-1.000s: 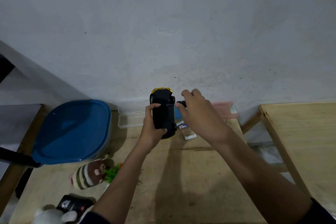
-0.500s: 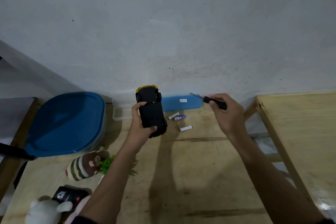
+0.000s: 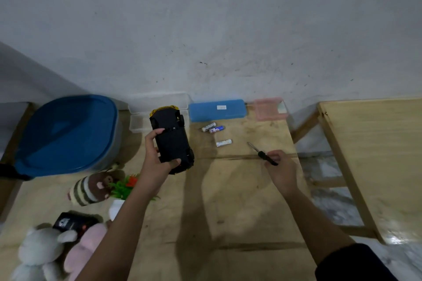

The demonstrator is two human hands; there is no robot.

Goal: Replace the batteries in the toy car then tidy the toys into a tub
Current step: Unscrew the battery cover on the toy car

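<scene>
Now left hand (image 3: pixel 157 162) gripping the boxy black plastic toy car (image 3: pixel 171 141) underside-up, right hand (image 3: pixel 282 172) pinching a slim metal-tipped screwdriver (image 3: pixel 262 154), cylindrical batteries (image 3: pixel 215 131) lying on the wooden counter (image 3: pixel 228 212).

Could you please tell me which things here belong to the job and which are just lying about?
Job: toy car in left hand; screwdriver in right hand; batteries; lidded tub; plush toys.
Lying about: blue case; pink tray; clear box.

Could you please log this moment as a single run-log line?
left hand: grips toy car, underside up | right hand: holds screwdriver, clear of car | batteries: three loose on table | tub: closed
</scene>
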